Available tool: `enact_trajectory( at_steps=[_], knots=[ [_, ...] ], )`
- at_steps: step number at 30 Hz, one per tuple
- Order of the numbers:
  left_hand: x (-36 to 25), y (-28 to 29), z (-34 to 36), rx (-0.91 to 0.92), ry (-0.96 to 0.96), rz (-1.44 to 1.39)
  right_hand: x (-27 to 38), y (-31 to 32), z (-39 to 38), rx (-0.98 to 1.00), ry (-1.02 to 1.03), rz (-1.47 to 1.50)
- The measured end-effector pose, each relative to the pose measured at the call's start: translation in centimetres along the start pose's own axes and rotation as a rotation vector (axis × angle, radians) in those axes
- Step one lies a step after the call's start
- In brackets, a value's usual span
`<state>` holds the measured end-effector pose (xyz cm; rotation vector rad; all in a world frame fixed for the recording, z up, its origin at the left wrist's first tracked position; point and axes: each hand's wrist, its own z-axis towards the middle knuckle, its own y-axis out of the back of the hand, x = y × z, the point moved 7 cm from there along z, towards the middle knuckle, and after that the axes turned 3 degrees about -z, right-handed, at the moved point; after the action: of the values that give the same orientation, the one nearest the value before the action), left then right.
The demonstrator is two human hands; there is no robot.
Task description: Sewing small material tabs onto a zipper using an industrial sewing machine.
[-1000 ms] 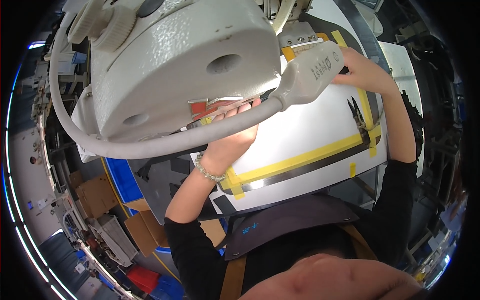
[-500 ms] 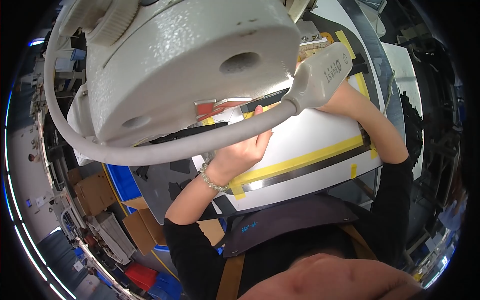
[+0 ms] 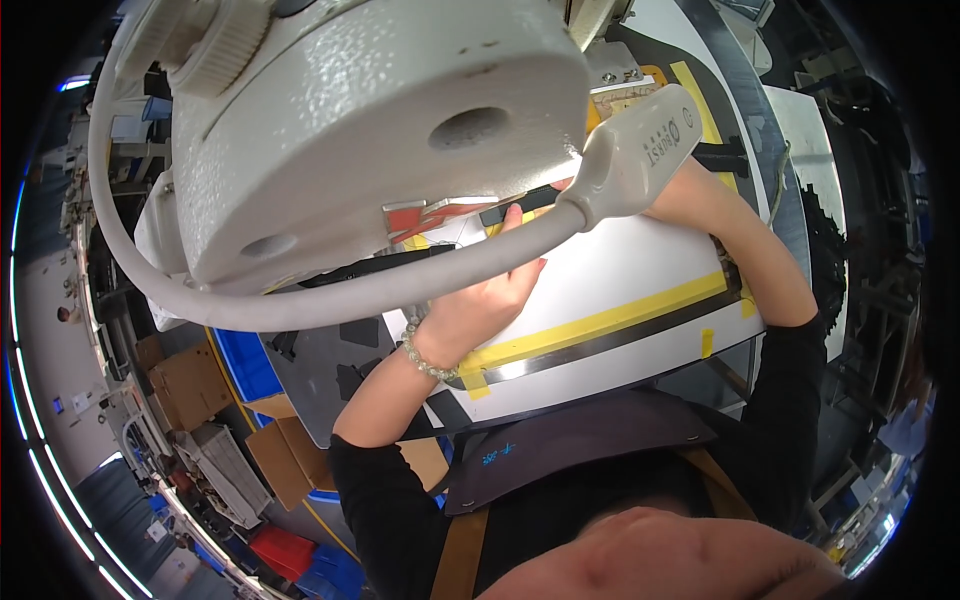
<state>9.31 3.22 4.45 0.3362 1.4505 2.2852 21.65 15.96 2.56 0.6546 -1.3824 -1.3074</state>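
noting yellow tape [image 3: 600, 323] along front edge of work table [image 3: 620, 268]; white surface open beyond it. narrow black strip [image 3: 494, 215] partly hidden under machine head [image 3: 380, 140]; left hand [image 3: 480, 308] beside it, forefinger and thumb spread. right hand [image 3: 678, 195] mostly behind gooseneck [image 3: 640, 155], grip cannot be told. blue bin [image 3: 248, 367] past left edge, contents unclear.

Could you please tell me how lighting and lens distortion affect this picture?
Head view: the white work surface by the left hand is brightly lit, with a glint on the metal strip; head view: highlights speckle the pale machine housing, its underside duller; head view: strip lights bend along the left rim, and the corners fall to black.
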Motion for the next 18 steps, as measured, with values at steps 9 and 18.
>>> enact_trajectory(
  at_steps=[9, 18],
  knots=[
    [0.1, 0.1, 0.2, 0.016, 0.031, 0.014, 0.4, 0.6, 0.2, -0.075, 0.038, -0.093],
    [-0.1, 0.0, 0.8, 0.077, 0.030, 0.054, 0.2, 1.3, 0.3, -0.100, 0.050, -0.063]
  ],
)
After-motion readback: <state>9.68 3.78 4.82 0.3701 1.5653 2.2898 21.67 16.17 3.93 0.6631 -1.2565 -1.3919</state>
